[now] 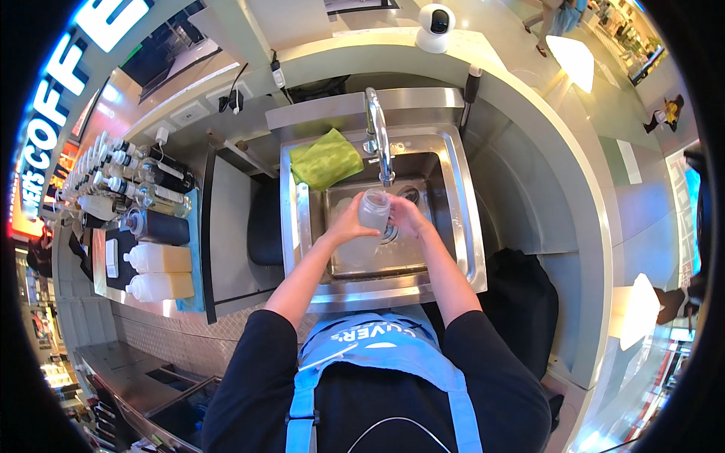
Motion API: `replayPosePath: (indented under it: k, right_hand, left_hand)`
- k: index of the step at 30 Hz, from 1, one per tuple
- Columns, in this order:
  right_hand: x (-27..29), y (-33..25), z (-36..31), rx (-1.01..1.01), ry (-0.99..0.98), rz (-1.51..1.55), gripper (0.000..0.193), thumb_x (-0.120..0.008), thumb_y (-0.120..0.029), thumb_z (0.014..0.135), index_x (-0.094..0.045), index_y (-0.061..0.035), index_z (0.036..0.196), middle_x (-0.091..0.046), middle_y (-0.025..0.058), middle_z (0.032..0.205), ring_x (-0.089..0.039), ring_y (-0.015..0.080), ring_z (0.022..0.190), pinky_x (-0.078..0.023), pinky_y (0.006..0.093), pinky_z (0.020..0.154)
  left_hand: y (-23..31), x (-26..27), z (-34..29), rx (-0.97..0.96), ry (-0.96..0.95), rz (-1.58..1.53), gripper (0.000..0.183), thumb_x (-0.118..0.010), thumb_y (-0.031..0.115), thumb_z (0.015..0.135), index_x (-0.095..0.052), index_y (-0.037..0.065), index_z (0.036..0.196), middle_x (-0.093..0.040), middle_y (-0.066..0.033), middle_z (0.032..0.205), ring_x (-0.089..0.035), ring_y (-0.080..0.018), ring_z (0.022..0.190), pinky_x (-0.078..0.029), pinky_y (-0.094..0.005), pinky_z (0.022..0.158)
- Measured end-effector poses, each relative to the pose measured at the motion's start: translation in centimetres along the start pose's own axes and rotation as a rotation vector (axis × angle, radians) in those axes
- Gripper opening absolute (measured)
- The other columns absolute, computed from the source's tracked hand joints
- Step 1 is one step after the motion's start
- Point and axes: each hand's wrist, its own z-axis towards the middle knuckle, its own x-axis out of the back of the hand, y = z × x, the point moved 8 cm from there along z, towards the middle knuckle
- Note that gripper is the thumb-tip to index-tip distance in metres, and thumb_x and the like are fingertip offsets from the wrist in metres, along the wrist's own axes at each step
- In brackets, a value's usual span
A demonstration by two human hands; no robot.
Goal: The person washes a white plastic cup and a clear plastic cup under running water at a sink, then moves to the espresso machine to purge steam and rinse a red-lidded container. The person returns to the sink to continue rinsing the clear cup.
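Inside the steel sink, below the curved chrome faucet, a clear, frosted-looking bottle stands upright with its round open mouth facing up. My left hand wraps round it from the left, thumb across the front. From the right, my right hand cups the bottle's side with curled fingers, some of them hidden behind it. The faucet's spout hangs just above the bottle's mouth; whether water runs is too small to tell. A green cloth drapes over the sink's back left corner.
Pump bottles and squeeze bottles of pale yellow liquid crowd the left counter. Behind the sink, a curved counter wall carries a white camera. A black bag-like item hangs at the right. People walk beyond.
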Motion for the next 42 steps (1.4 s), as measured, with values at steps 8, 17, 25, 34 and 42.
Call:
replayPosePath:
  k: [8,17,25,34,42]
  right_hand:
    - [0.1,-4.7,2.5,0.143,0.252,-1.343,0.021,-0.064,-0.018,0.074,-0.064,0.0029,0.078,-0.063,0.0121,0.067,-0.059,0.0214,0.054,-0.047,0.0354,0.050]
    - [-2.0,-4.6,2.6,0.378,0.041,-1.316,0.017,-0.059,-0.013,0.079,-0.056,0.0011,0.088,-0.055,0.0070,0.057,-0.056,0.0169,0.052,-0.046,0.0311,0.051]
    - [-1.3,-3.9,1.6,0.091,0.299,-1.687,0.028,-0.056,-0.023,0.082,-0.060,0.0043,0.077,-0.059,0.0232,0.068,-0.058,0.0364,0.064,-0.048,0.0407,0.064]
    - [-5.4,-4.9,1.3,0.580,-0.008,-1.658,0.013,-0.051,-0.011,0.075,-0.057,-0.0003,0.079,-0.057,0.0186,0.079,-0.056,0.0373,0.077,-0.045,0.0435,0.068]
    - [-5.1,-6.4,0.6,0.632,0.040,-1.608,0.015,-0.051,-0.010,0.074,-0.060,-0.0015,0.082,-0.059,0.0176,0.078,-0.057,0.0352,0.074,-0.046,0.0405,0.067]
  left_hand:
    - [-0.3,-1.1,-2.2,0.018,0.176,0.155,0.105,-0.082,0.037,0.049,-0.022,0.010,0.132,-0.035,-0.0259,0.120,-0.038,-0.0425,0.112,-0.035,-0.0454,0.093]
    - [-0.8,-0.5,-2.6,-0.025,0.281,0.166,0.102,-0.081,0.037,0.051,-0.022,0.012,0.131,-0.034,-0.0243,0.119,-0.038,-0.0412,0.111,-0.035,-0.0449,0.093]
    - [-0.3,-0.9,-2.9,-0.021,0.331,0.251,0.101,-0.082,0.032,0.050,-0.026,0.011,0.131,-0.035,-0.0210,0.118,-0.038,-0.0392,0.111,-0.035,-0.0444,0.092]
    - [-0.7,-2.6,-1.6,-0.039,0.186,0.140,0.102,-0.084,0.032,0.048,-0.027,0.004,0.128,-0.038,-0.0192,0.118,-0.038,-0.0361,0.112,-0.034,-0.0424,0.094]
    - [0.1,-1.8,0.0,-0.087,0.207,0.049,0.100,-0.084,0.035,0.045,-0.032,0.001,0.124,-0.041,-0.0194,0.117,-0.040,-0.0362,0.111,-0.036,-0.0411,0.093]
